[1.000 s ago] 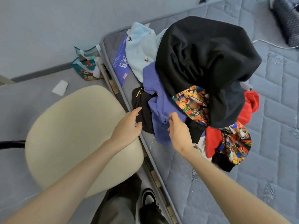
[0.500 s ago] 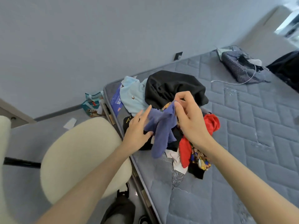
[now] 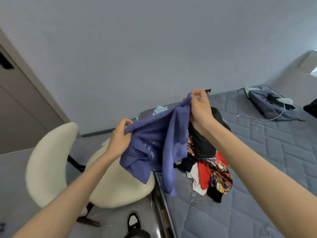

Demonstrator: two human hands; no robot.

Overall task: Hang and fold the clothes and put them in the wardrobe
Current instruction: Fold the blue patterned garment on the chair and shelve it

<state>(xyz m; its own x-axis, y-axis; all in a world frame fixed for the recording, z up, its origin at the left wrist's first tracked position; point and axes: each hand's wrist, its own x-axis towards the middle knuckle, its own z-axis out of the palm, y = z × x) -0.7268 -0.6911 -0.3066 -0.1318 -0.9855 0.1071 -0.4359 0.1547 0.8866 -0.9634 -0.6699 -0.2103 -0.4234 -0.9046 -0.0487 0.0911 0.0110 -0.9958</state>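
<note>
I have the purple garment (image 3: 154,145) up in the air between both hands, clear of the pile of clothes (image 3: 211,170) that lies on the mattress (image 3: 257,169) behind and below it. My left hand (image 3: 119,140) has its fingers curled round a bunched bit of the top edge. My right hand (image 3: 199,109) pinches the same edge further along between thumb and forefinger, with the other fingers curled in. What matters for the next move is the line between the two grips. The held edge slants from the left hand, low and nearer me, up to the right hand, higher and further away. Everything else hangs below that line in twisted folds. One long tail drops towards the edge of the mattress and another lump sags over the seat of the cream chair (image 3: 51,160). So the long axis is roughly vertical, hanging down from my fingers, and the slack lies under and between the hands rather than outside them. I judge that I need to level the two grips and draw them apart to open the cloth flat. From this view I cannot tell whether I am holding a hem, a waistband or a shoulder line. The left hand sits nearer the loose bulk, so it is the one I would shift along the edge.
</note>
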